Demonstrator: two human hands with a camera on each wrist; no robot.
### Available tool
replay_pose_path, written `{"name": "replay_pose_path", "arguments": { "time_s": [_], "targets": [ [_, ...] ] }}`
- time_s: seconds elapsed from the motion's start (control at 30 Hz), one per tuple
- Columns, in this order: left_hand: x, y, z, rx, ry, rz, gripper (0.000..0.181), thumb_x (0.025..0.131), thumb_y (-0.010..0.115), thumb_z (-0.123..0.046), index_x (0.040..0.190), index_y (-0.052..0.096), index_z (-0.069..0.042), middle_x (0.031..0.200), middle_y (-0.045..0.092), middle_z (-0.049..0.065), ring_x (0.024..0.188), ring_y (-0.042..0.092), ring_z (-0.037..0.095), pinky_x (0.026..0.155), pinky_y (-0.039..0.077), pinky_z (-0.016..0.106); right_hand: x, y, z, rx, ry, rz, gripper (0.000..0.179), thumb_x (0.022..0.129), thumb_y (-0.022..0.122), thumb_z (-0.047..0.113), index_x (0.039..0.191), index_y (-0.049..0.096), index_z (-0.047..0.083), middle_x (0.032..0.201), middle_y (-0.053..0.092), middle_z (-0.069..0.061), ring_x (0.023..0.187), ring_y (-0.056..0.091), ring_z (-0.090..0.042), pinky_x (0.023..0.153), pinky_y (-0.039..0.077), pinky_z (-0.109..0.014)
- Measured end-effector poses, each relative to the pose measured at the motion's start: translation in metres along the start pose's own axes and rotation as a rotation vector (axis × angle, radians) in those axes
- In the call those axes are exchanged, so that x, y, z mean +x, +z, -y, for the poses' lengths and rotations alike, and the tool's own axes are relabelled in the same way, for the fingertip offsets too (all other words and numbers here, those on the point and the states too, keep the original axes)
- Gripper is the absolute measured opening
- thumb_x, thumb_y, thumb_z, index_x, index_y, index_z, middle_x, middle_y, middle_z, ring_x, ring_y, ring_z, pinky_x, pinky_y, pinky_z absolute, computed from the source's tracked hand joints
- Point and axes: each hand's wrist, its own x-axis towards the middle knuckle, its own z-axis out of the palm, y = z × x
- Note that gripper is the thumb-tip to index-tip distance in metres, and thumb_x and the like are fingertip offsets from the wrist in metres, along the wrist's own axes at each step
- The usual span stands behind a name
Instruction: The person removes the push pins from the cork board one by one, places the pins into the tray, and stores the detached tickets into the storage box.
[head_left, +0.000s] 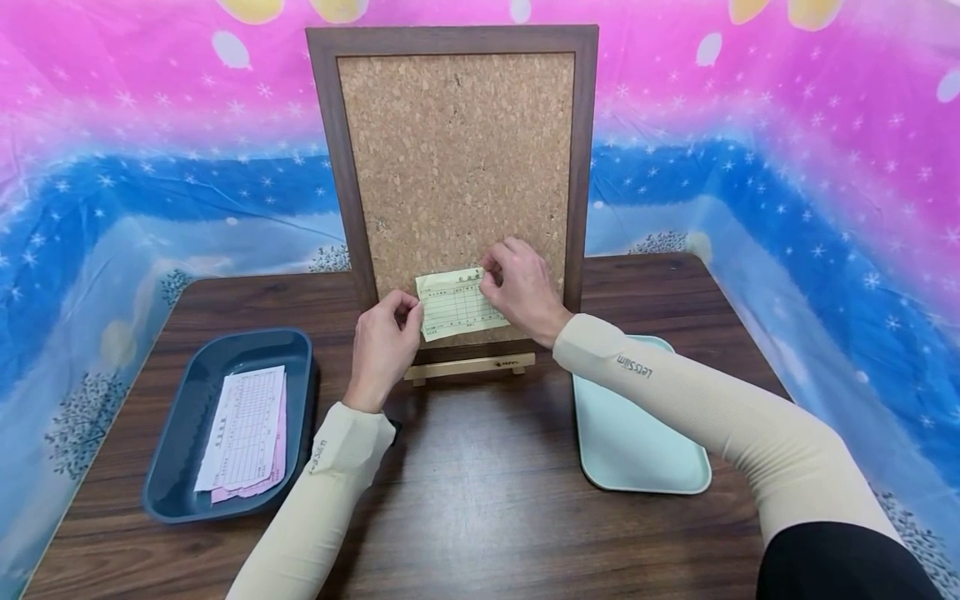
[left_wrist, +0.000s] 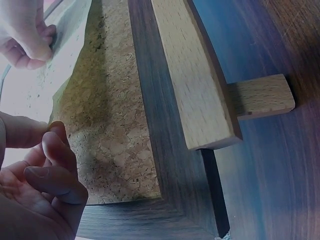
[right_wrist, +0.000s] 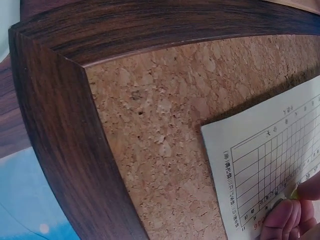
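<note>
A pale yellow printed form slip (head_left: 453,304) lies against the lower part of a framed cork board (head_left: 457,158). My left hand (head_left: 384,346) pinches the slip's left edge between thumb and forefinger; in the left wrist view that edge stands off the cork. Over the slip's upper right is my right hand (head_left: 522,287), covering that corner in the head view. In the right wrist view its fingertips pinch a small yellow-green thing (right_wrist: 294,194) against the printed face of the slip (right_wrist: 265,165). The small thing is mostly hidden, so its kind is unclear.
The board stands on a light wooden easel (head_left: 471,367) on a dark wooden table (head_left: 480,500). To the left, a dark blue tray (head_left: 174,450) holds white and pink form slips (head_left: 243,429). A pale green tray (head_left: 645,450) lies at right, partly under my right forearm.
</note>
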Motion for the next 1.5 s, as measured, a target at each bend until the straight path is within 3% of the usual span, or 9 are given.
{"name": "replay_pose_path", "arguments": {
  "time_s": [0.47,0.77,1.23,1.5],
  "targets": [
    [-0.001,0.003,-0.002,-0.008,0.003,0.009,0.012,0.094,0.056,-0.018,0.088,0.063,-0.01,0.072,0.059,0.001,0.059,0.051,0.018,0.057,0.039,0.033,-0.003,-0.007,-0.005,0.049,-0.036,0.033,0.01,0.078,0.061,0.001,0.084,0.061,0.009,0.083,0.053,0.001,0.079,0.05,-0.014,0.071,0.042,-0.028],
    [-0.001,0.001,-0.002,-0.001,-0.003,0.016,0.013,0.096,0.054,-0.018,0.089,0.061,-0.009,0.071,0.058,0.002,0.059,0.051,0.018,0.058,0.039,0.034,-0.01,-0.014,-0.017,0.145,-0.176,0.06,0.01,0.08,0.058,0.001,0.082,0.057,0.011,0.083,0.053,0.001,0.077,0.05,-0.014,0.069,0.043,-0.028],
    [-0.01,-0.015,0.001,-0.022,-0.04,0.043,0.012,0.099,0.05,-0.018,0.094,0.055,-0.008,0.072,0.055,0.005,0.058,0.047,0.022,0.058,0.038,0.036,-0.02,-0.024,-0.02,0.129,-0.245,0.044,0.009,0.08,0.059,0.001,0.083,0.058,0.009,0.083,0.053,-0.001,0.077,0.05,-0.014,0.068,0.043,-0.027],
    [-0.019,-0.025,0.003,-0.042,-0.072,0.052,0.012,0.1,0.048,-0.018,0.096,0.055,-0.008,0.073,0.053,0.006,0.059,0.046,0.022,0.058,0.038,0.036,-0.029,-0.029,-0.028,0.125,-0.217,0.055,0.008,0.081,0.059,0.002,0.083,0.058,0.01,0.082,0.051,0.0,0.074,0.05,-0.013,0.065,0.043,-0.027]
  ]
}}
